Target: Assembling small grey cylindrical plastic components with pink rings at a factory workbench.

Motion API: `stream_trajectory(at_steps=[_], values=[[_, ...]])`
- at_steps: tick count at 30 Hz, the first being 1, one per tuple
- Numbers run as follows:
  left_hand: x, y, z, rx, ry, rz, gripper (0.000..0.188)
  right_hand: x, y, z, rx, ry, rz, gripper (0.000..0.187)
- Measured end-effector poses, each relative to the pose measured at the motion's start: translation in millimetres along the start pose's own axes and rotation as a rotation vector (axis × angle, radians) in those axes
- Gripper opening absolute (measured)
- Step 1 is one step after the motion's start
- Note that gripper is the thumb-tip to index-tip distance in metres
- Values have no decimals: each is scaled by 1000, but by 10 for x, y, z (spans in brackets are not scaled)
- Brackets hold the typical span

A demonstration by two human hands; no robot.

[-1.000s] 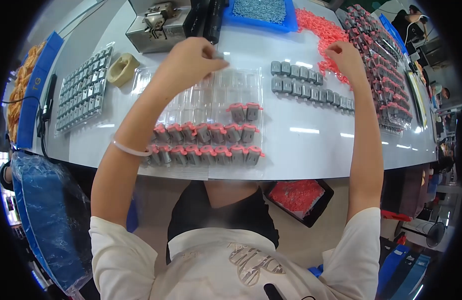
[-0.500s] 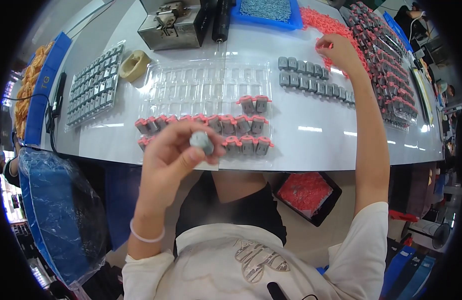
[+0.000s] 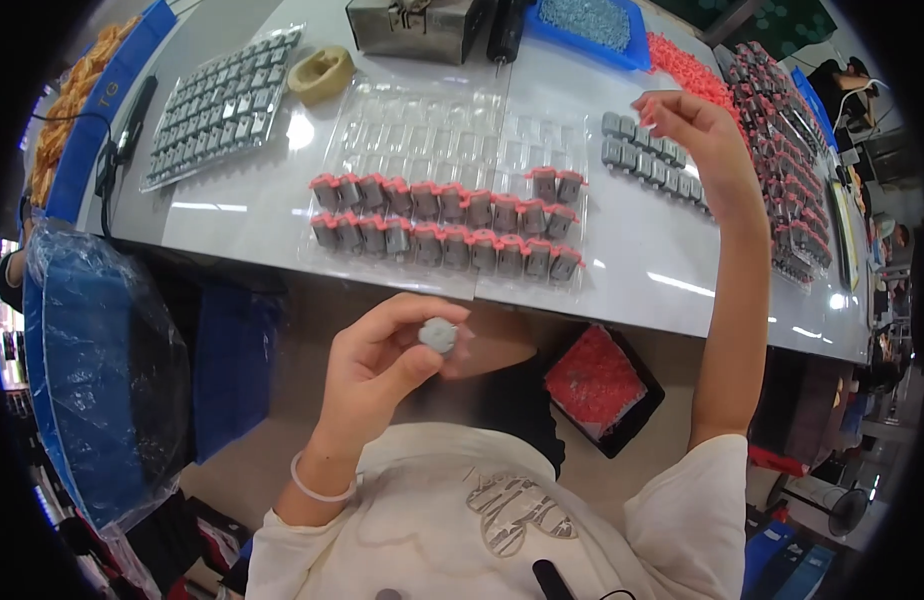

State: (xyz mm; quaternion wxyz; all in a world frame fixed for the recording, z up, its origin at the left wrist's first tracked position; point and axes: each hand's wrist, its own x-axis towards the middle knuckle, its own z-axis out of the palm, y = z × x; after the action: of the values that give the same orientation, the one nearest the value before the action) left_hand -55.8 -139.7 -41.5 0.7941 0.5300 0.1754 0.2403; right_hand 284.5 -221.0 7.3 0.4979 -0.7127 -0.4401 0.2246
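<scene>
The small rounded part [image 3: 438, 337] I hold is pale grey, my plastic piece [image 3: 647, 112] coral pink. My cream shirt [image 3: 407, 545] bears a streaked grey-brown print [image 3: 510, 512].

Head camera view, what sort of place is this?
Likely a small-parts assembly workshop: a clear tray holds rows of gray parts, loose pink pieces lie heaped on the white table, and a blue bin holds bluish bits.

A glossy white table [image 3: 637, 265]; near its front edge, a clear tray [image 3: 412, 125] partly filled with coral-topped grey parts [image 3: 479, 252]; leftward, a tray of grey blocks [image 3: 222, 105] and a beige ring [image 3: 324, 91]; behind, a metal box [image 3: 417, 35], black tool [image 3: 504, 32] and blue bin [image 3: 592, 55]; rightward, loose grey parts in rows [image 3: 642, 158] and heaped coral pieces [image 3: 690, 68].
</scene>
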Motion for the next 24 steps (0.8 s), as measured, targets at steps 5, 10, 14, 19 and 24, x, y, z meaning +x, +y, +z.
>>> stream_trajectory(at_steps=[5, 10, 14, 19, 24], values=[[63, -122, 180, -93, -48, -25, 43, -661, -468, 628, 360, -325, 132, 20], [-11, -219, 243, -299, -64, -79, 34, -1093, -647, 961, 523, -342, 289, 13], [-91, -311, 255, -307, -49, -19, 28, -1274, -682, 1140, 558, -212, 306, 8], [-177, -356, 292, -338, -30, 37, 27, -1405, -682, 1245, 487, -130, 232, 11], [-199, -357, 267, -219, 19, 143, 27, -1473, -556, 1334, 334, -99, 4, 14]])
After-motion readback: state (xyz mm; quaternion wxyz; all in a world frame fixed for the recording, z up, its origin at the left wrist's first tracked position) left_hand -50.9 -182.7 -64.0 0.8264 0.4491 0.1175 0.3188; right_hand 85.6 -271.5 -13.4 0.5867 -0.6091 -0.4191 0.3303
